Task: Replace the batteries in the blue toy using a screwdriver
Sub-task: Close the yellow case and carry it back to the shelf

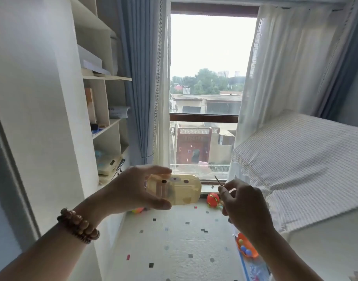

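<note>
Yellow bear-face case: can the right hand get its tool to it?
Probably yes: the left hand holds the case up, with only open air between it and the tool in the right hand.

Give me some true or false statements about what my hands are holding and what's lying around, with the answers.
1. The left hand holds a yellow box with a bear face. True.
2. The right hand is empty. False: it pinches a thin screwdriver.
3. A beaded bracelet sits on the left wrist. True.
4. The red ball lies on the bed. False: it lies on the floor mat.
5. The screwdriver tip touches the yellow box. False: they are apart.
</note>
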`<action>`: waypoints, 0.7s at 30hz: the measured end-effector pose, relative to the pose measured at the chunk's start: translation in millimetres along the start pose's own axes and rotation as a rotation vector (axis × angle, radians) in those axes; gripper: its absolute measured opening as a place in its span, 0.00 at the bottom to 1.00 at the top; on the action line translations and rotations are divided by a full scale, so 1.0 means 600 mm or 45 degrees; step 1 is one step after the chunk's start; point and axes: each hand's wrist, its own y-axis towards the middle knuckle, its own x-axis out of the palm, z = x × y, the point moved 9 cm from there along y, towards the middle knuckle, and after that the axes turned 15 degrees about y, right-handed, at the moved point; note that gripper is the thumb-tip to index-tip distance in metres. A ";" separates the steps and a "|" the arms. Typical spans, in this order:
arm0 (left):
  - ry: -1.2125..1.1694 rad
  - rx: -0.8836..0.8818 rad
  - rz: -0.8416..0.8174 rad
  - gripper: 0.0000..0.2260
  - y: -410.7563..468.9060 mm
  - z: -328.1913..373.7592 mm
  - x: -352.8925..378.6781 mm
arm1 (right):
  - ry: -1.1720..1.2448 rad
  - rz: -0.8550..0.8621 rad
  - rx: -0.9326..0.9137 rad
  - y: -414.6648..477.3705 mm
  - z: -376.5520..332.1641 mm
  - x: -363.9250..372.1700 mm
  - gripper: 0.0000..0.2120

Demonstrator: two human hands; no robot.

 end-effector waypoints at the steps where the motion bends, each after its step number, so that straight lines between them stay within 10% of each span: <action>1: -0.002 0.006 -0.007 0.37 0.029 -0.014 0.004 | 0.000 0.003 0.001 0.027 0.009 0.013 0.07; 21: -0.058 -0.052 -0.059 0.39 0.654 -0.310 0.089 | 0.000 -0.035 0.013 0.666 0.251 0.259 0.08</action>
